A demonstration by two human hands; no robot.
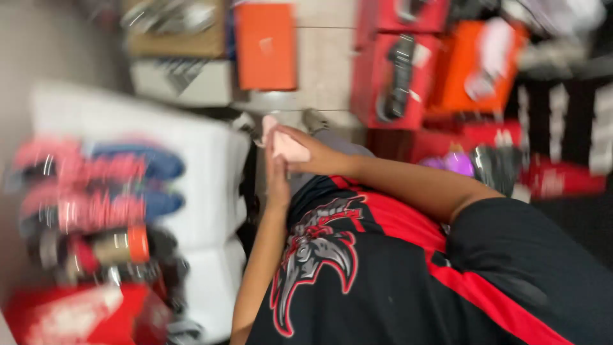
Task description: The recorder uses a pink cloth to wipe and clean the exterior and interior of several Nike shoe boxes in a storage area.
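The view is blurred and tilted. My left hand (pixel 278 174) and my right hand (pixel 292 148) meet in front of my black and red shirt (pixel 383 268), palms pressed flat against each other with the fingers stretched out. I see nothing between them. My left forearm comes up from the lower edge and my right forearm reaches in from the right. Just past the hands, a grey trouser leg (pixel 338 142) and a shoe tip (pixel 314 119) show against the floor.
A white shelf (pixel 204 160) on the left carries pink and blue shoes (pixel 96 185) and a dark shoe. Red shoe boxes (pixel 389 83) and orange boxes (pixel 265 45) are stacked along the top and right. Another red box (pixel 83 316) lies at the lower left.
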